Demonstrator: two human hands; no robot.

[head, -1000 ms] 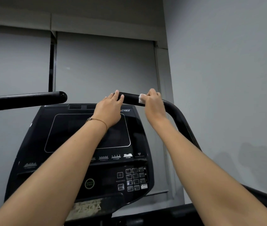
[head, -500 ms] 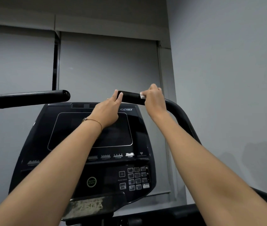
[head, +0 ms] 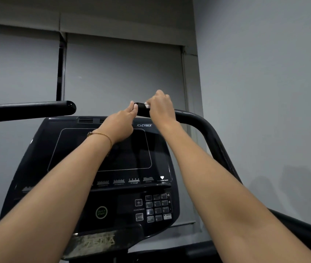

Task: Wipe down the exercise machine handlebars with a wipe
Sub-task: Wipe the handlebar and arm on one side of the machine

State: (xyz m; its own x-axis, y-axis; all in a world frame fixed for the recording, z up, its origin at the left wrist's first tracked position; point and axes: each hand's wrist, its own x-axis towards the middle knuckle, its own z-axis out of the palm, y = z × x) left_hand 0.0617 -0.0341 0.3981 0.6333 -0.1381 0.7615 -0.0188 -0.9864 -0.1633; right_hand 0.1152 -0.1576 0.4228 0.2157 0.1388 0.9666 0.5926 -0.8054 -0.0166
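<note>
The right hand (head: 161, 109) is curled over the right handlebar (head: 198, 120) near its free end, the white wipe (head: 147, 105) being pinned beneath the fingers with only a sliver seen at the hand's left edge. The left hand (head: 119, 124) is set with fingertips (head: 135, 106) against the bar's tip; whether it is gripped cannot be told.

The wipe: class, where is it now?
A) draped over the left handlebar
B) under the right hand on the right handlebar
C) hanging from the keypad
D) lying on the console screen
B: a white edge of the wipe shows beside the right hand, whose fingers curl over the right handlebar.
</note>
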